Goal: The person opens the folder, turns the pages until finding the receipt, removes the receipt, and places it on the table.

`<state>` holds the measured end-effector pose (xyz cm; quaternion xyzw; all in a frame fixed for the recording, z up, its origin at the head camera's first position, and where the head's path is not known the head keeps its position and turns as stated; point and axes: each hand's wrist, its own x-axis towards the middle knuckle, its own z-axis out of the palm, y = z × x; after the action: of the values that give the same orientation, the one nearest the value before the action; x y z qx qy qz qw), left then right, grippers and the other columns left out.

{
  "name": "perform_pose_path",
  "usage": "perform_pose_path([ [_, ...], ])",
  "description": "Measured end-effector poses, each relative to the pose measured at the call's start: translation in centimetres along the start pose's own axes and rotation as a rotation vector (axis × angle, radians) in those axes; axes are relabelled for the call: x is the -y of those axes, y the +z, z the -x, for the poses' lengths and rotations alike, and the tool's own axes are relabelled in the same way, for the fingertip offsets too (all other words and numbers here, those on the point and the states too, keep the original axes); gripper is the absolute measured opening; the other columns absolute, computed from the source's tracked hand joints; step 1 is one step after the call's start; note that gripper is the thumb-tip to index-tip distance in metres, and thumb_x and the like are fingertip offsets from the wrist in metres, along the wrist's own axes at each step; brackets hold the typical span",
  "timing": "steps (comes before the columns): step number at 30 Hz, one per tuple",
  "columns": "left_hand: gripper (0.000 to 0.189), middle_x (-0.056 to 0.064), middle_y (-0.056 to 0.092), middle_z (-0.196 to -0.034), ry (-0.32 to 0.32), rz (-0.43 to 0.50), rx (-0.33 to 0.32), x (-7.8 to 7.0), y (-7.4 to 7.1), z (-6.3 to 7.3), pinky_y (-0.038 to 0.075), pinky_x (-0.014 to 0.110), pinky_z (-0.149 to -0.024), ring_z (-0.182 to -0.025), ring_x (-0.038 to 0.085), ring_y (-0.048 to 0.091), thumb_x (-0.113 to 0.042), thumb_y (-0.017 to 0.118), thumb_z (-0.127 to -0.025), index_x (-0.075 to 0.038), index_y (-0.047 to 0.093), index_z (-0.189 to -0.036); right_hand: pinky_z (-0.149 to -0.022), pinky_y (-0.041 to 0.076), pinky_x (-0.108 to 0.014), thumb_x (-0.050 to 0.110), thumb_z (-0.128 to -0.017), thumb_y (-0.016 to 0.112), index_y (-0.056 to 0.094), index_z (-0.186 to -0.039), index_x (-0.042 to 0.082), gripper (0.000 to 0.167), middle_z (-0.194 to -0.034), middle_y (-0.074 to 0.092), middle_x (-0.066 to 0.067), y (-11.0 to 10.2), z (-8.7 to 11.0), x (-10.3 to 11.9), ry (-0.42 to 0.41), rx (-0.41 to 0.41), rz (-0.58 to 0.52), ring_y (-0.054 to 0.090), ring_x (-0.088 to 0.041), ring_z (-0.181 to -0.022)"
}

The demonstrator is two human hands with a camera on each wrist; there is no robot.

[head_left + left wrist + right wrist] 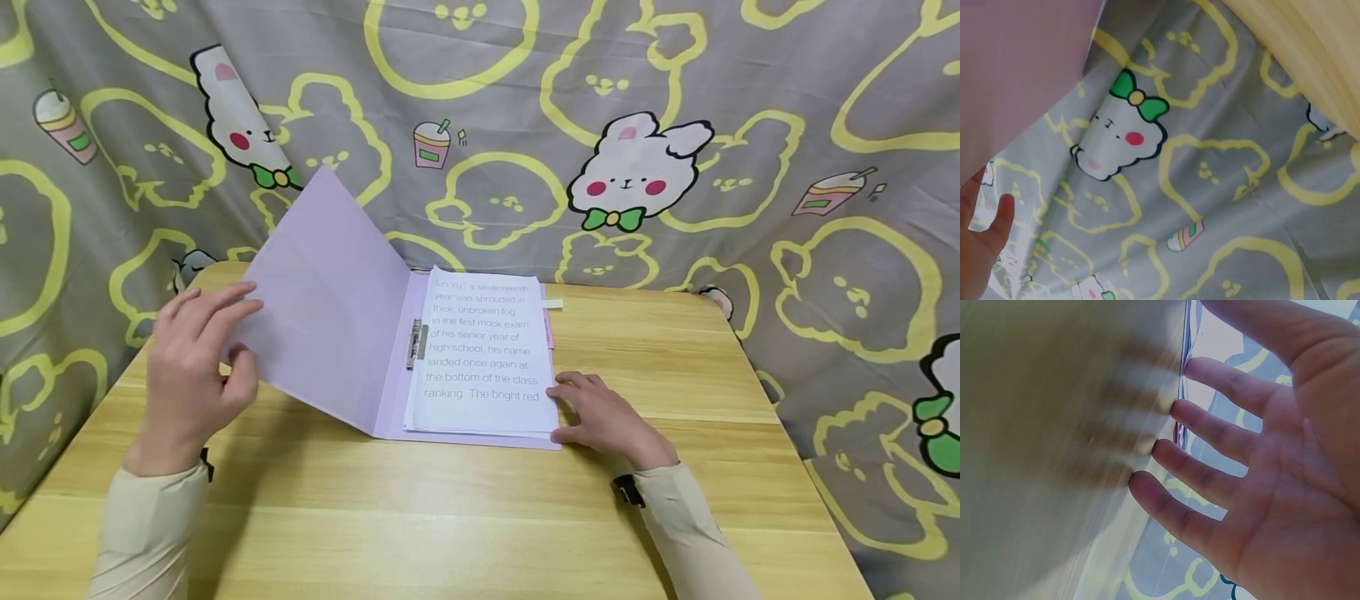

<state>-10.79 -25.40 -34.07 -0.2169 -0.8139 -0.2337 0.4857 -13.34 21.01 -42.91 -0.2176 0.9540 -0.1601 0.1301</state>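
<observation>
A light purple folder [322, 275] lies opened on the table, its left cover tilted up off the surface. Beside that cover's outer edge is my left hand [197, 362], fingers spread and loosely bent, thumb apart from them. In the left wrist view, a finger meets the cover's edge while the thumb [1002, 219] stands clear of it. Inside the folder is a stack of printed paper [480, 354] next to a metal clip [414, 343]. My right hand [611, 417] is at the folder's lower right edge; its extended fingertips [1147, 487] rest on the tabletop in the right wrist view.
The wooden table [465, 517] ends at a grey patterned curtain [495, 108] hanging behind and at both sides. Small coloured tabs [552, 304] stick out from the right side of the paper.
</observation>
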Motion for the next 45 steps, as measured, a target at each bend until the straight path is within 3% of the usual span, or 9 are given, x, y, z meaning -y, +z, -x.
perform_pose_path([
  [7,0.041,0.023,0.071,-0.114,-0.079,-0.116,0.144,1.4,-0.6,0.6,0.041,0.062,-0.1,-0.095,0.046,0.063,-0.019,0.044,-0.09,0.007,0.072,-0.104,-0.103,0.045,-0.057,0.03,-0.084,0.085,0.062,-0.139,0.004,0.065,-0.151,0.05,-0.018,-0.1,0.1,-0.1,0.001,0.0,0.001,0.049,-0.041,-0.131],
  [13,0.033,0.023,0.071,-0.113,-0.147,-0.185,0.262,2.1,-1.1,1.0,0.042,0.062,-0.093,-0.101,0.046,0.063,-0.017,0.051,-0.092,0.006,0.071,-0.106,-0.105,0.045,-0.057,0.029,-0.084,0.085,0.062,-0.14,0.004,0.066,-0.151,0.049,-0.018,-0.1,0.1,-0.1,0.016,0.004,-0.001,0.048,-0.041,-0.132],
  [17,0.028,0.024,0.069,-0.115,-0.197,-0.225,0.368,2.3,-1.1,1.3,0.038,0.068,-0.1,-0.103,0.049,0.062,-0.014,0.057,-0.093,0.006,0.07,-0.108,-0.105,0.045,-0.057,0.029,-0.083,0.086,0.062,-0.139,0.004,0.066,-0.151,0.049,-0.018,-0.1,0.1,0.0,0.018,0.006,-0.008,0.048,-0.041,-0.132],
  [22,0.027,0.027,0.067,-0.118,-0.269,-0.249,0.497,2.6,-1.0,1.6,0.024,0.077,-0.109,-0.106,0.05,0.063,-0.014,0.06,-0.095,0.006,0.068,-0.112,-0.106,0.044,-0.056,0.028,-0.084,0.086,0.061,-0.14,0.004,0.066,-0.152,0.049,-0.018,-0.1,0.2,-0.1,0.022,0.006,-0.012,0.047,-0.041,-0.133],
  [28,0.031,0.03,0.063,-0.122,-0.325,-0.225,0.664,3.3,-0.5,2.3,0.031,0.076,-0.096,-0.112,0.052,0.059,-0.018,0.059,-0.099,0.006,0.065,-0.118,-0.105,0.044,-0.057,0.029,-0.084,0.085,0.06,-0.141,0.005,0.067,-0.152,0.048,-0.016,0.0,0.2,-0.2,0.025,0.005,-0.015,0.047,-0.04,-0.134],
  [34,0.042,0.031,0.058,-0.133,-0.435,-0.21,0.859,3.5,0.5,3.1,0.015,0.085,-0.101,-0.127,0.053,0.048,-0.03,0.054,-0.104,0.003,0.062,-0.127,-0.105,0.044,-0.056,0.029,-0.084,0.086,0.06,-0.141,0.005,0.067,-0.152,0.049,-0.016,0.1,0.2,-0.2,0.021,0.003,-0.018,0.047,-0.04,-0.134],
  [39,0.048,0.032,0.054,-0.139,-0.412,-0.159,0.981,3.1,2.1,4.1,0.026,0.081,-0.101,-0.131,0.055,0.046,-0.032,0.055,-0.104,0.005,0.059,-0.134,-0.105,0.045,-0.056,0.029,-0.084,0.086,0.06,-0.141,0.006,0.067,-0.152,0.049,-0.015,0.1,0.1,-0.3,0.022,0.004,-0.015,0.047,-0.039,-0.133],
  [45,0.054,0.034,0.05,-0.144,-0.394,-0.087,1.072,2.5,3.8,5.2,0.035,0.077,-0.101,-0.132,0.055,0.046,-0.034,0.059,-0.102,0.005,0.057,-0.138,-0.105,0.044,-0.055,0.03,-0.084,0.085,0.06,-0.141,0.007,0.067,-0.151,0.049,-0.014,0.1,0.1,-0.3,0.021,0.004,-0.017,0.047,-0.038,-0.133],
])
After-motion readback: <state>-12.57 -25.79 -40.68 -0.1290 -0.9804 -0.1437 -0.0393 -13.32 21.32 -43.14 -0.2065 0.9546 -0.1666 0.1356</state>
